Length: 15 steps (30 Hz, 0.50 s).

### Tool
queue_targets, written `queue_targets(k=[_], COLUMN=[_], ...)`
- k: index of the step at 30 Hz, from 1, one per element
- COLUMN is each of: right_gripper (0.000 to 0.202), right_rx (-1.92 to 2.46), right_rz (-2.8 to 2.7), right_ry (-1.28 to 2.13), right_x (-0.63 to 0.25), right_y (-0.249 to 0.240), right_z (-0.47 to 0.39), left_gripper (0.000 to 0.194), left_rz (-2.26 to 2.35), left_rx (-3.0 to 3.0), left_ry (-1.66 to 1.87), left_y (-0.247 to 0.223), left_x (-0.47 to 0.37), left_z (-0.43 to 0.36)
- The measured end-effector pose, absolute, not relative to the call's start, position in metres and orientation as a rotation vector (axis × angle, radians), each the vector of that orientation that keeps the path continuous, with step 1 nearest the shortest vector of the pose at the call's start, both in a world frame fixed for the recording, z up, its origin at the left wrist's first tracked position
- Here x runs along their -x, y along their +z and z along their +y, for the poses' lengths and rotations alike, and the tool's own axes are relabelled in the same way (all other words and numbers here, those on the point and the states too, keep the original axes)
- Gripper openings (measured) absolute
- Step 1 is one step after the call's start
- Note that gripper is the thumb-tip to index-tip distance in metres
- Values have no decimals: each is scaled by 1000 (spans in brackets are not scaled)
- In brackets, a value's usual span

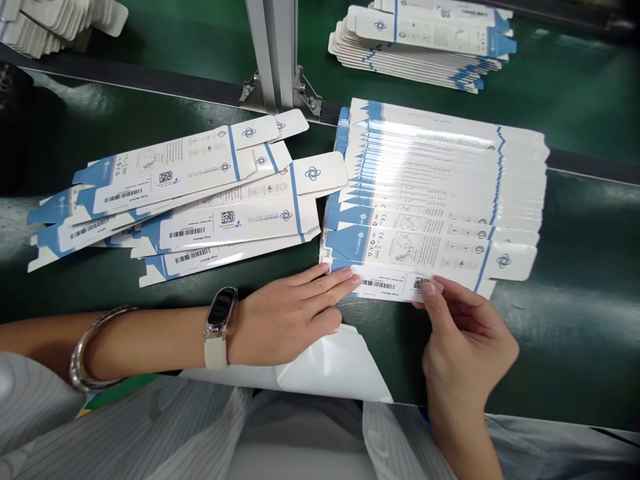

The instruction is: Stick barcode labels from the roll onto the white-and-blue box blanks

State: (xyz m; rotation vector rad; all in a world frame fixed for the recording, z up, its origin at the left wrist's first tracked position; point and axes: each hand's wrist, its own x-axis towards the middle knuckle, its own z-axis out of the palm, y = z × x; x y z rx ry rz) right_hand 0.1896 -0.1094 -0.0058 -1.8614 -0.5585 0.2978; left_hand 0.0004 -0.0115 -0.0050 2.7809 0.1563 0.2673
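Along the front edge of a flattened blue-and-white carton lies a white label printed with a barcode and a QR code. The fingers of my left hand are stretched out, their tips pressing on the label's left end and the carton's corner. My right hand pinches the label's right end between thumb and forefinger, beside the QR code. This carton is the front one in a fanned row of overlapping cartons. How much of the label sticks to the carton, I cannot tell.
On the left, several flattened cartons with labels lie in a loose pile. White sheet paper rests at the table's front edge. Behind stands a metal post; more carton stacks lie beyond the dark rail.
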Motion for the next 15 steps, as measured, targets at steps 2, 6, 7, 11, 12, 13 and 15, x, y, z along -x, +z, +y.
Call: queue_targets(k=[2,6,7,11,12,13,15], right_gripper=[24,24,24,25,26,28,39], right_rx=[1857,1860,1860,1875,1886,1902,1949], right_rz=[-561,-567,-563,-542,-544,-548,-587], right_ry=[307,300,297,288,280,270,218], right_x=[-190,-190,-190,-185,-185,-185,-188], right_y=[-6,-5,-5,-5,-5,-5,-4], right_z=[-110,-109,-109,-109,-109,-110,-113], left_gripper=[18,18,18,17,17,17,18], left_rz=[156,165,166,162,164,166,164], left_rx=[-2779,-2777,-2781,-2804,-2810,-2816,-2823], left_ry=[269,295,298,294,295,299,306], left_y=[-5,-5,-5,-5,-6,-6,-8], left_x=[-1,-1,-1,-1,-1,-1,-1], left_z=[-11,-12,-12,-12,-12,-13,-13])
